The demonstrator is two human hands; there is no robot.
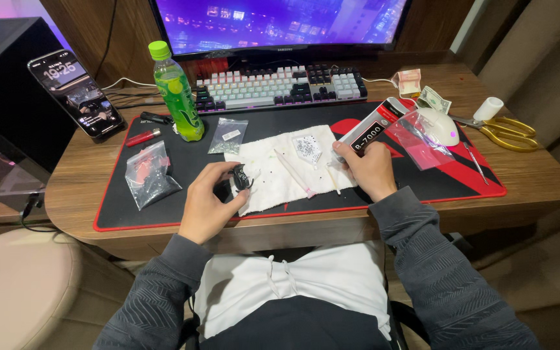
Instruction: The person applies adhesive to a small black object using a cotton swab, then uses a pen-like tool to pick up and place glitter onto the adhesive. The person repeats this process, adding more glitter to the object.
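A small dark rounded object (241,176) sits just left of centre in the frame, pinched in the fingers of the left hand (207,201) over a white cloth (286,170) scattered with tiny beads. The right hand (369,170) grips a long white and red box (374,125) right of centre (its lower end hidden by the fingers). A thin white stick (293,172) lies on the cloth. A green plastic bottle (176,92) stands on the black desk mat (183,162), upper left.
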